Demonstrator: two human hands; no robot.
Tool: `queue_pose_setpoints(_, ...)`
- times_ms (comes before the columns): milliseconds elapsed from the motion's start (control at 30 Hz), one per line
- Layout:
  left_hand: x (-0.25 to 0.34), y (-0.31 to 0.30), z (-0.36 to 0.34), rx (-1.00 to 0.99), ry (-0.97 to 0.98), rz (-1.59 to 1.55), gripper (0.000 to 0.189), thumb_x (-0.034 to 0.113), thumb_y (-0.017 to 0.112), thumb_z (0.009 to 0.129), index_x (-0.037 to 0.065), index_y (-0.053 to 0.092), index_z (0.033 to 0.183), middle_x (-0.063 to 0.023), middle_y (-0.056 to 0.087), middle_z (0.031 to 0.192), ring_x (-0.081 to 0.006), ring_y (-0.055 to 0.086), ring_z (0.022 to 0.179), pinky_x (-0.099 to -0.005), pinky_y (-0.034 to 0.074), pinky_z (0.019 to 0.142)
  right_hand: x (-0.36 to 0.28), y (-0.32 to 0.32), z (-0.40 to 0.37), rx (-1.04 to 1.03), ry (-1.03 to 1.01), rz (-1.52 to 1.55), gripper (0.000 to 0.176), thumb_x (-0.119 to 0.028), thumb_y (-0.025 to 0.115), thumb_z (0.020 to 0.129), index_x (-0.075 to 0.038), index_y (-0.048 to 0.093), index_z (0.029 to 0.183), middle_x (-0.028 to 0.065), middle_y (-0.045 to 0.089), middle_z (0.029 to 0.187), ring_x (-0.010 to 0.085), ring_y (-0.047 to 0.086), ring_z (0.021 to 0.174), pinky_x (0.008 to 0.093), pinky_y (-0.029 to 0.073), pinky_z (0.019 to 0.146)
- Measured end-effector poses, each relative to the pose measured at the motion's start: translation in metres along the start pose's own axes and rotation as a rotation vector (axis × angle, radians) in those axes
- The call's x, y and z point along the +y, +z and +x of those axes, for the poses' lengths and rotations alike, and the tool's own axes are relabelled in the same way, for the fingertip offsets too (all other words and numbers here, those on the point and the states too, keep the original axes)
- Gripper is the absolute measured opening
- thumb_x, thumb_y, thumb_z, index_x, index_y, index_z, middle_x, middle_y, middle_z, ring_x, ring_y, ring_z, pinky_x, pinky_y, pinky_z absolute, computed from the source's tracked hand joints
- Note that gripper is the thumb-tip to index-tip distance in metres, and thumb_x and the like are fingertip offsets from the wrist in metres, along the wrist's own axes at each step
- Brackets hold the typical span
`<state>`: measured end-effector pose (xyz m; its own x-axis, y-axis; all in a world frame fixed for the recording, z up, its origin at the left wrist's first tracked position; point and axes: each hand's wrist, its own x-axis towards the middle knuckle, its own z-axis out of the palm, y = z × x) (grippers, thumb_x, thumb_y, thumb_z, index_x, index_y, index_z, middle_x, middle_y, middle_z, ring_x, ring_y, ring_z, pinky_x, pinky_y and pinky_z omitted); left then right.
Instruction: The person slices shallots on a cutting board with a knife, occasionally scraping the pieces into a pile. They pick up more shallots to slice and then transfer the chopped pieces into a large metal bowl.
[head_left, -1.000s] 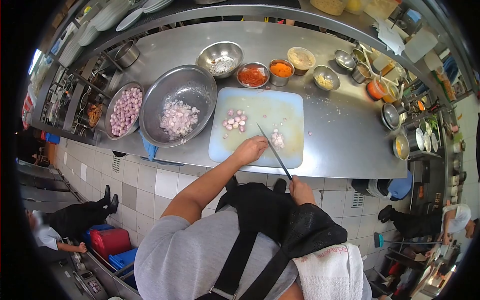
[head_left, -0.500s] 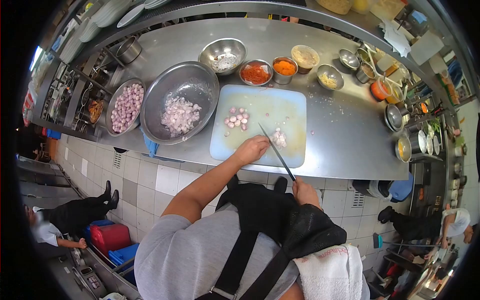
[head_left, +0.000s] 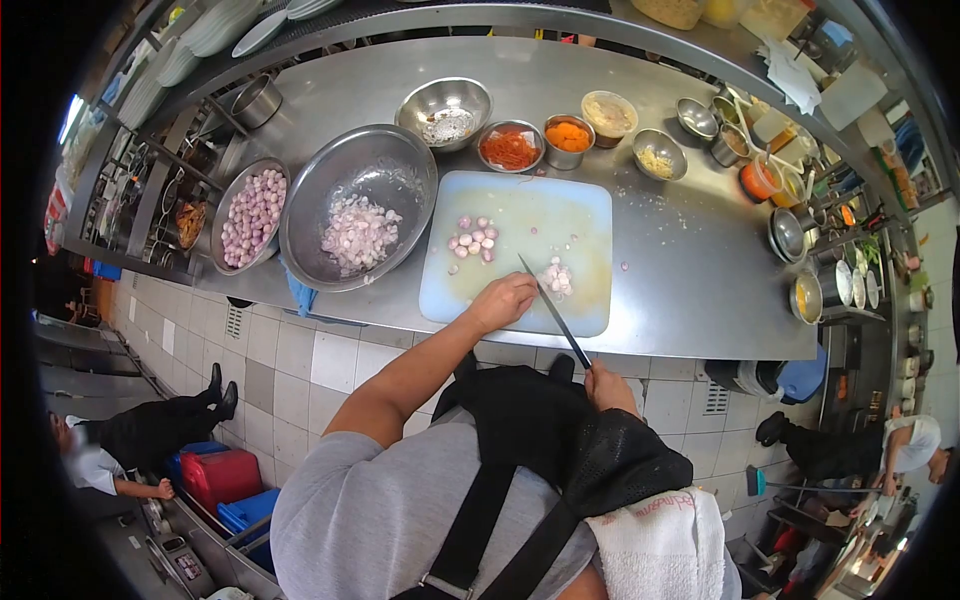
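Observation:
My right hand (head_left: 612,388) grips the handle of a long kitchen knife (head_left: 560,322) past the near edge of the cutting board. The blade points away from me, slanting over the white cutting board (head_left: 450,300). Close on the blade's left, my left hand (head_left: 506,300) has its fingers curled down against the board; whatever they hold is hidden beneath them. Right of the blade lies a small pile of chopped shallots (head_left: 557,278). Several peeled whole shallots (head_left: 472,240) sit farther left on the board, with a few small bits scattered around.
Left of the board, a big steel bowl (head_left: 305,230) holds chopped shallots, beside a bowl of whole shallots (head_left: 255,217). Small containers, including shredded orange-red food (head_left: 509,148), line the board's far side. Two other people stand away from the counter, a dark-trousered leg (head_left: 150,405) at left.
The knife tip has moved slightly toward me. Both hands stay in nearly the same place, and the piles on the board look unchanged.

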<state>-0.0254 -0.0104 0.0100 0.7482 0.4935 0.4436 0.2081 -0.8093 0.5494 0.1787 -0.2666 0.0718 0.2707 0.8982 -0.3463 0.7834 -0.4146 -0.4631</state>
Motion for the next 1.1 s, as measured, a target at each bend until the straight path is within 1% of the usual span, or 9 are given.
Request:
queue_pose_setpoints(400, -0.001, -0.001, 0.0, -0.008, 0.012, -0.022, 0.007, 0.001, 0.077, 0.089, 0.001, 0.076, 0.096, -0.0103, 0.074, 0.107, -0.0309, 0.074, 0.103, -0.0408, 0.062, 0.09, 0.006, -0.003, -0.001, -0.057, 0.026, 0.027, 0.027, -0.027, 0.055, 0.111, -0.002, 0.065, 0.116, 0.0317, 0.074, 0.092, 0.0553, 0.071, 0.09, 0.0645, 0.055, 0.082)
queue_pose_setpoints(500, 0.004, 0.0, 0.001, -0.011, -0.061, -0.066, 0.01, 0.001, 0.078, 0.087, 0.002, 0.075, 0.097, -0.0104, 0.073, 0.106, -0.0316, 0.073, 0.103, -0.0408, 0.062, 0.09, 0.022, -0.002, 0.007, -0.052, -0.049, 0.077, 0.029, -0.028, 0.055, 0.111, -0.001, 0.065, 0.114, 0.0324, 0.073, 0.093, 0.0557, 0.071, 0.092, 0.0636, 0.055, 0.082)
queue_pose_setpoints(600, 0.01, 0.001, 0.008, 0.078, -0.066, -0.102, 0.013, 0.002, 0.079, 0.087, 0.002, 0.075, 0.099, -0.0115, 0.073, 0.102, -0.0312, 0.075, 0.095, -0.0407, 0.062, 0.086, 0.027, 0.003, 0.009, -0.04, -0.033, 0.151, 0.029, -0.027, 0.056, 0.111, 0.0, 0.066, 0.117, 0.0332, 0.073, 0.094, 0.056, 0.07, 0.094, 0.0625, 0.055, 0.083)
queue_pose_setpoints(700, 0.011, 0.008, 0.01, 0.06, -0.248, -0.169, 0.015, 0.004, 0.082, 0.088, 0.002, 0.075, 0.101, -0.0126, 0.073, 0.096, -0.0283, 0.075, 0.085, -0.0385, 0.062, 0.079, 0.022, 0.007, 0.009, -0.04, 0.035, 0.183, 0.031, -0.028, 0.06, 0.11, 0.0, 0.067, 0.12, 0.0325, 0.073, 0.1, 0.0547, 0.068, 0.101, 0.059, 0.053, 0.087)
queue_pose_setpoints(767, 0.016, 0.008, 0.014, 0.032, -0.461, -0.148, 0.019, 0.006, 0.084, 0.088, 0.001, 0.075, 0.104, -0.0131, 0.074, 0.091, -0.0254, 0.074, 0.077, -0.0365, 0.061, 0.072, 0.021, 0.013, 0.011, -0.031, 0.016, 0.183, 0.031, -0.028, 0.06, 0.11, 0.0, 0.067, 0.12, 0.0322, 0.073, 0.1, 0.0546, 0.069, 0.1, 0.0591, 0.053, 0.087)
queue_pose_setpoints(867, 0.015, 0.014, 0.008, 0.053, -0.49, -0.224, 0.023, 0.009, 0.087, 0.087, 0.001, 0.075, 0.106, -0.0122, 0.075, 0.09, -0.0238, 0.073, 0.075, -0.0356, 0.06, 0.069, 0.025, 0.022, 0.015, -0.016, -0.005, 0.168, 0.032, -0.029, 0.059, 0.11, -0.001, 0.068, 0.123, 0.0313, 0.074, 0.101, 0.0541, 0.07, 0.098, 0.0604, 0.054, 0.086)
queue_pose_setpoints(1000, 0.019, -0.004, 0.002, 0.038, -0.483, -0.212, 0.021, 0.008, 0.085, 0.089, 0.002, 0.076, 0.108, -0.013, 0.075, 0.095, -0.0253, 0.073, 0.078, -0.0378, 0.06, 0.071, 0.018, 0.01, 0.012, 0.001, 0.009, 0.116, 0.032, -0.029, 0.058, 0.109, -0.002, 0.068, 0.124, 0.0305, 0.074, 0.099, 0.0541, 0.07, 0.095, 0.0626, 0.054, 0.086)
queue_pose_setpoints(1067, 0.01, -0.009, 0.0, 0.002, -0.299, -0.137, 0.017, 0.007, 0.079, 0.093, 0.003, 0.076, 0.109, -0.013, 0.074, 0.101, -0.029, 0.074, 0.088, -0.0409, 0.061, 0.079, 0.019, 0.01, 0.011, -0.01, 0.012, 0.102, 0.032, -0.028, 0.059, 0.109, -0.002, 0.068, 0.123, 0.0303, 0.075, 0.098, 0.0542, 0.07, 0.095, 0.0633, 0.054, 0.086)
queue_pose_setpoints(1100, 0.008, -0.01, 0.001, 0.001, -0.301, -0.137, 0.017, 0.007, 0.079, 0.093, 0.003, 0.076, 0.109, -0.013, 0.074, 0.101, -0.029, 0.074, 0.088, -0.0409, 0.061, 0.079, 0.02, 0.012, 0.011, 0.001, -0.002, 0.086, 0.03, -0.028, 0.059, 0.109, -0.002, 0.067, 0.122, 0.0304, 0.075, 0.098, 0.0542, 0.07, 0.094, 0.0636, 0.054, 0.085)
